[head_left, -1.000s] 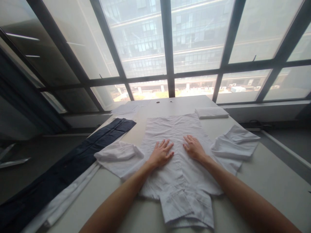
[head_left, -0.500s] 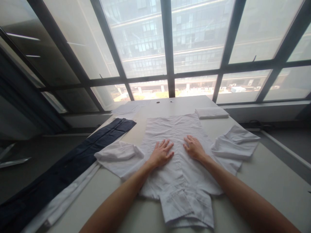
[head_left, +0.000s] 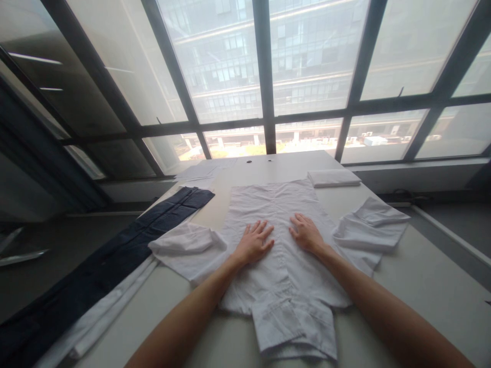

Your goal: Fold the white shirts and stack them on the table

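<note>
A white garment with sleeves (head_left: pixel 264 204), apparently a shirt or jacket, lies spread over the table, its surface wrinkled along the middle. My left hand (head_left: pixel 255 242) rests flat on it, left of the centre line, fingers spread. On the other side of that line, my right hand (head_left: pixel 306 232) lies palm down on the cloth with its fingers stretched out. One sleeve (head_left: pixel 195 245) reaches out to the left and another sleeve (head_left: pixel 372 222) to the right. The narrower end (head_left: pixel 293 327), with a folded flap, points toward me. Neither hand grips anything.
Dark navy trousers (head_left: pixel 115 250) lie along the table's left edge, beside folded white cloth (head_left: pixel 111 306). A folded white cloth (head_left: pixel 333 178) sits at the back right of the white table (head_left: pixel 422 286). White sheets (head_left: pixel 201 171) lie at the back left. Large windows (head_left: pixel 226 61) stand behind.
</note>
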The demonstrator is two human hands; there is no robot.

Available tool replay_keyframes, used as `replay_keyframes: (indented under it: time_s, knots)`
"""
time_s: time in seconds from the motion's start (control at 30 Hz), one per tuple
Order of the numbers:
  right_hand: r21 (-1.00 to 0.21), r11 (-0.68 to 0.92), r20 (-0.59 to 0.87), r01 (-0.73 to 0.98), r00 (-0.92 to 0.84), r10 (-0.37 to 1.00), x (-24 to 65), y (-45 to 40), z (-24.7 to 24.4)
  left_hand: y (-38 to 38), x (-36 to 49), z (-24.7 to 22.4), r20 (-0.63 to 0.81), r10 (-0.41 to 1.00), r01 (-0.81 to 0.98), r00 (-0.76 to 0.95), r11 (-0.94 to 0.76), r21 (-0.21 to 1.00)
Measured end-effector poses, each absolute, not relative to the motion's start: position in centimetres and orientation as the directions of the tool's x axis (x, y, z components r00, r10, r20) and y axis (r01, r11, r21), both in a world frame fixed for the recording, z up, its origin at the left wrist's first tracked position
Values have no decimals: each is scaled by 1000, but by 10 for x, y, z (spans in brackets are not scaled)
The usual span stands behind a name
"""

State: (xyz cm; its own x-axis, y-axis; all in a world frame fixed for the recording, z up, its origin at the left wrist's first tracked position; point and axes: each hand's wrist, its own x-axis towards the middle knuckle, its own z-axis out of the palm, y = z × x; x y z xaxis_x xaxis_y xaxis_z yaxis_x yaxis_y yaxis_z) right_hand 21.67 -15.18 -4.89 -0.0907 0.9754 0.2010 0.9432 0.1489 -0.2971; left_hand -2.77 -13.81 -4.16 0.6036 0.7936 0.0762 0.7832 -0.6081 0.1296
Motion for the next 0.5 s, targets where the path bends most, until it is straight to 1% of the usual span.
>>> replay_keyframes:
  time_s: [0.2, 0.3, 0.37, 0.4, 0.47, 0.5]
  knots:
    - [-325, 153, 217, 933, -84, 973, 217, -151, -52, -138, -27, -41, 82, 792, 779, 605, -611, 139]
    - [-405, 167, 245, 899, -70, 967, 218, -148, -56, -138, -27, -41, 85, 791, 778, 606, -611, 144]
    - [-524, 168, 263, 835, -29, 964, 221, -144, -58, -138, -28, -41, 88, 790, 776, 607, -613, 146]
    - [-610, 160, 273, 776, 16, 962, 224, -141, -58, -138, -28, -41, 90, 789, 775, 608, -614, 147]
    - [-809, 140, 282, 571, 168, 945, 229, -137, -56, -138, -28, -42, 91, 788, 775, 608, -615, 148]
    - [-897, 138, 263, 419, 258, 930, 231, -136, -53, -137, -28, -42, 92, 789, 775, 608, -615, 148]
